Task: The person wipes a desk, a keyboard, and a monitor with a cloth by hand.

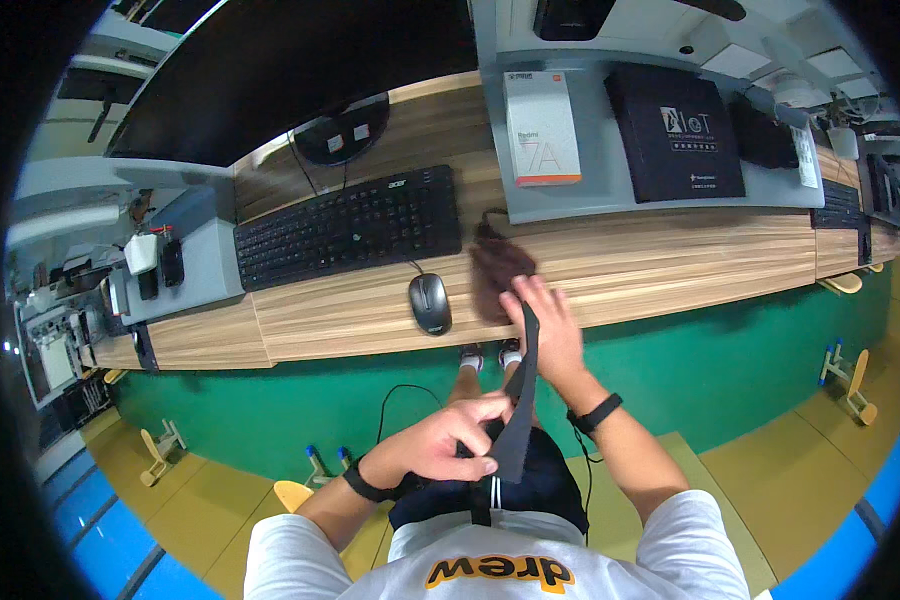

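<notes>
My left hand (pixel 461 439) grips the lower end of a dark, flat strip (pixel 523 409) that looks like cloth, in front of my lap. The strip rises towards the desk, its narrow upper end lying across my right hand (pixel 553 330). Whether the right hand pinches it is unclear; its fingers reach past the desk's front edge. Just beyond those fingertips, a dark reddish-brown pouch (pixel 501 270), blurred, lies on the wood-grain desk (pixel 690 262). A black computer mouse (pixel 430 304) rests to the left of the pouch.
Behind the mouse lies a black Acer keyboard (pixel 352 225), below a large dark monitor (pixel 292 67). A raised grey shelf (pixel 600 196) carries a white Redmi phone box (pixel 542 127) and a black box (pixel 675 135) bearing writing. Stools (pixel 855 386) stand by the green desk panel (pixel 690 360).
</notes>
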{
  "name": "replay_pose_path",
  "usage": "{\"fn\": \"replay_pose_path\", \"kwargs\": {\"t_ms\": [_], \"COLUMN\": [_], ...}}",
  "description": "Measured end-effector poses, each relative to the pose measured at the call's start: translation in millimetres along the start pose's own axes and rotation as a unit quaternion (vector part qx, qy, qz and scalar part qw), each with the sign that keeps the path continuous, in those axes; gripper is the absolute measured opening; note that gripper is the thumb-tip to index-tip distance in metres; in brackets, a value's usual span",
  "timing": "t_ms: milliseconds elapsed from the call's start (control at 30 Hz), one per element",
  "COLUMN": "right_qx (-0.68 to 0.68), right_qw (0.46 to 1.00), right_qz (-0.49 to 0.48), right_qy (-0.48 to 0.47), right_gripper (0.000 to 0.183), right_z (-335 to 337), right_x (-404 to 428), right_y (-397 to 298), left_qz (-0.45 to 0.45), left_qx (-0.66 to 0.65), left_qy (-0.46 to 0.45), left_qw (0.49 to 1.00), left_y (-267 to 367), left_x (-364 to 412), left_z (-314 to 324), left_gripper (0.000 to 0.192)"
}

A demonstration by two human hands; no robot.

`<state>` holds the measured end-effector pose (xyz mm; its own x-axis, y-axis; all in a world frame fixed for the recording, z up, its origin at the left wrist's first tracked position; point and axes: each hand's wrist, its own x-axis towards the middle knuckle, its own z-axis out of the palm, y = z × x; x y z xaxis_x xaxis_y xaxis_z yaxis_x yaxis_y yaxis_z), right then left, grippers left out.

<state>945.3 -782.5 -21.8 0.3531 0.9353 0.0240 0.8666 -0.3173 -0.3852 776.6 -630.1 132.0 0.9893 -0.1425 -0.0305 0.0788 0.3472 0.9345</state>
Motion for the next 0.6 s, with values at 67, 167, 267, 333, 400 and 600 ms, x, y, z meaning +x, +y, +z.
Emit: {"fn": "replay_pose_path", "kwargs": {"t_ms": [67,167,267,333,400,600], "right_qx": [-0.057,-0.004,0.038,-0.035,-0.063,-0.062], "right_qw": [0.996,0.982,0.965,0.971,0.975,0.962], "right_qz": [0.065,0.168,0.237,0.214,0.184,0.198], "right_qy": [0.009,0.089,0.104,0.101,0.106,0.179], "right_gripper": [0.065,0.061,0.046,0.048,0.051,0.057], "right_z": [-10.6,-38.6,-59.6,-59.6,-52.6,-35.3], "right_x": [-13.0,-30.6,-38.0,-53.4,-57.9,-44.7], "right_y": [39.1,89.6,120.3,147.7,154.4,147.1], "left_qz": [0.011,0.061,0.072,0.053,-0.057,-0.243], "left_qx": [-0.036,-0.101,-0.184,-0.202,-0.312,-0.245], "left_qy": [0.002,0.044,0.137,0.19,0.274,0.408], "left_qw": [0.999,0.992,0.971,0.959,0.908,0.845], "left_y": [-4.6,-3.6,-14.2,-47.5,-95.2,-175.3], "left_x": [13.2,29.9,25.6,24.6,6.1,-20.5], "left_z": [0.5,6.0,2.0,0.2,-1.0,-13.2], "left_gripper": [0.032,0.031,0.027,0.03,0.026,0.038]}}
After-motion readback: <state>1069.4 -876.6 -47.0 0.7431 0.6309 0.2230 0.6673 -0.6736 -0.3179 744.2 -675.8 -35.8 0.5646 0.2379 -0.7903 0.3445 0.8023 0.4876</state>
